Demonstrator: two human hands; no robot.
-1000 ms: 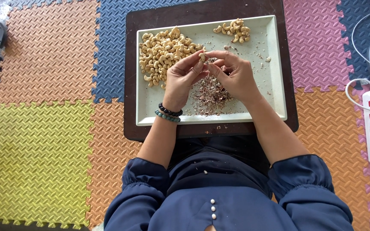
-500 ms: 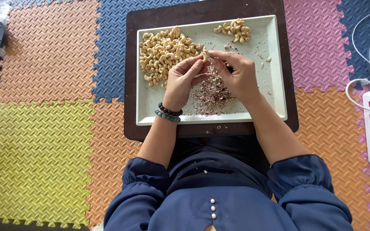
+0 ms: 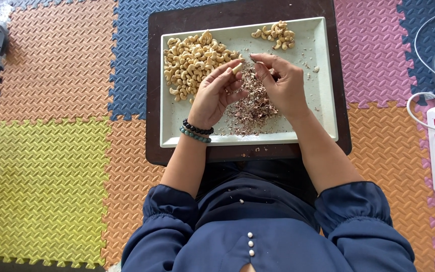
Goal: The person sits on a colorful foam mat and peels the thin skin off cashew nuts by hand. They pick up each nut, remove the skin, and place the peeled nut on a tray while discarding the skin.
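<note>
indoors, coloured foam floor mats (image 3: 56, 166), dark board (image 3: 237, 12), pale tray (image 3: 323, 100), left hand (image 3: 215, 93) pinching cashew (image 3: 237, 68), right hand (image 3: 280, 83) curled, grip unclear

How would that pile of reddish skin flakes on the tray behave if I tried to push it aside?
The pile of flakes looks thin and crumbly, so it would probably smear and scatter rather than slide as one mass. Stray bits already dot the pale tray, suggesting they drift easily. They seem very light; a breath might lift them.
</note>
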